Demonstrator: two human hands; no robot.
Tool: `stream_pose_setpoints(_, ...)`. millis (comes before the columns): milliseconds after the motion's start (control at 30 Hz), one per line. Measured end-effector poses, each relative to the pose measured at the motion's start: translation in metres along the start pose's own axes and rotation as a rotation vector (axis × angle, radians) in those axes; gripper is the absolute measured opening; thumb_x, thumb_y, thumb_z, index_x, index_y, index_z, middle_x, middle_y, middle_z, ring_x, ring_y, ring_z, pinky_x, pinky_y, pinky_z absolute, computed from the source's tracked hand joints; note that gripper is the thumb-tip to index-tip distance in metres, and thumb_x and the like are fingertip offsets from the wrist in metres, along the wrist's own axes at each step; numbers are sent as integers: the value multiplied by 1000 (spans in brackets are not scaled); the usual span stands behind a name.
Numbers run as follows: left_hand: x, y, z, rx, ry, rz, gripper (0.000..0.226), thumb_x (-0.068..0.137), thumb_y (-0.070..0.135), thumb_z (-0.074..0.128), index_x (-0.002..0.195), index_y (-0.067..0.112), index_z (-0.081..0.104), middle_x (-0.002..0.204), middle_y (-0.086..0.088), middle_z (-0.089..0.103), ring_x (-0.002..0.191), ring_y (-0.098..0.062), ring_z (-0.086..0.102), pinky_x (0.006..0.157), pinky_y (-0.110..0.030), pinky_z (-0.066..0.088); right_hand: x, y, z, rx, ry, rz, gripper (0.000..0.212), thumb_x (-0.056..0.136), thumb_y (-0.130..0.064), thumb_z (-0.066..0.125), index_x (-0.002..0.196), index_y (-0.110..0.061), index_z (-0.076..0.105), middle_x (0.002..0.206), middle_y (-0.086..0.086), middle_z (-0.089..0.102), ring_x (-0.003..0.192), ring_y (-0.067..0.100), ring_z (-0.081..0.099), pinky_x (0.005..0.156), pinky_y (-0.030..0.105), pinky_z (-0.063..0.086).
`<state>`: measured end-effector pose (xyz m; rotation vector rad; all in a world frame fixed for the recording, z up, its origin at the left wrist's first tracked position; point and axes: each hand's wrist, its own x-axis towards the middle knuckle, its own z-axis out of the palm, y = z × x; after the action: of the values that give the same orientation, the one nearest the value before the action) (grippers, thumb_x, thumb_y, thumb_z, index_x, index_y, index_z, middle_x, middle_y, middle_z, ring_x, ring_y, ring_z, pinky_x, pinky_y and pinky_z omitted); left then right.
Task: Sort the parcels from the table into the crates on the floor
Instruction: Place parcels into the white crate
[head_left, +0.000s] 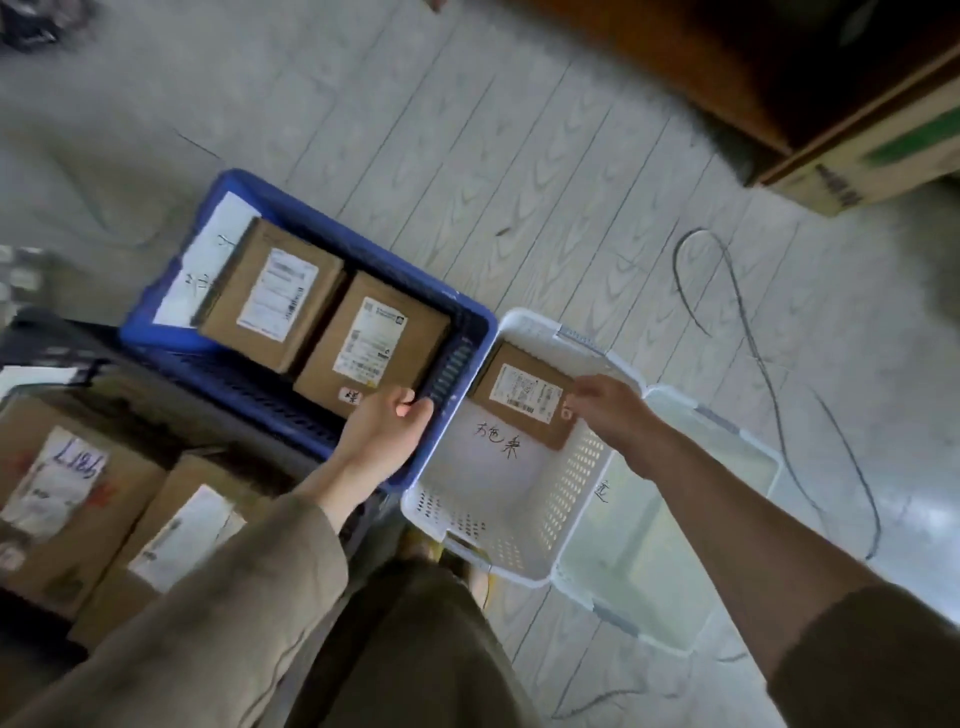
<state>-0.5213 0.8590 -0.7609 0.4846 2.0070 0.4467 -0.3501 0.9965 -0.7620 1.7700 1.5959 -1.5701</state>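
A blue crate (156, 332) on the floor holds two brown cardboard parcels, one (270, 293) beside the other (371, 343). Next to it stands a white perforated crate (519, 551) with a handwritten label inside. A third labelled parcel (519, 397) sits tilted at its far end. My right hand (602, 410) pinches this parcel's right edge. My left hand (384, 431) hovers with curled fingers at the blue crate's near right corner, by the second parcel's corner. Whether it grips anything is unclear. Two more labelled parcels, a larger (67, 493) and a smaller (182, 535), lie on the dark table (47, 603) at the lower left.
A clear plastic bin (670, 551) stands right of the white crate. A thin cable (769, 384) loops over the grey plank floor to the right. A cardboard box (883, 161) and dark wooden furniture (779, 57) occupy the upper right.
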Motion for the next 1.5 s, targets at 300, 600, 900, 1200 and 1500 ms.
stream_pose_setpoints(300,-140,32,-115,-326,222,-20,19,97,24,45,81,15,52,77,1,51,66,-7,45,58,-15,31,-131,-129,11,-12,-105,-216,25,91,-40,55,100,-17,58,112,7,59,107,23,56,85,32,41)
stream_pose_setpoints(600,-356,-13,-158,-716,645,-208,19,99,27,44,96,16,60,99,1,54,89,-12,51,64,-21,39,-290,-192,58,-302,-390,-536,44,91,-40,56,121,-8,59,122,9,62,113,23,56,97,35,43)
stream_pose_setpoints(900,-568,-123,-136,-1014,1115,-416,37,98,31,45,125,8,53,117,-7,57,106,-20,54,86,-28,44,-452,-193,187,-586,-639,-864,23,92,-37,56,92,-15,61,103,11,66,91,24,59,74,32,44)
stream_pose_setpoints(1200,-783,-238,-37,-1109,1488,-696,42,97,32,47,131,7,50,131,-7,53,120,-21,49,90,-21,35,-654,-72,330,-907,-914,-1148,32,95,-37,51,102,-8,64,104,18,65,85,20,55,79,36,48)
stream_pose_setpoints(1500,-927,-329,83,-1283,1759,-845,19,97,24,45,105,18,62,104,-3,59,93,-16,52,79,-24,39,-791,71,423,-1085,-1150,-1186,53,88,-54,52,121,-14,55,114,3,61,105,22,59,95,39,48)
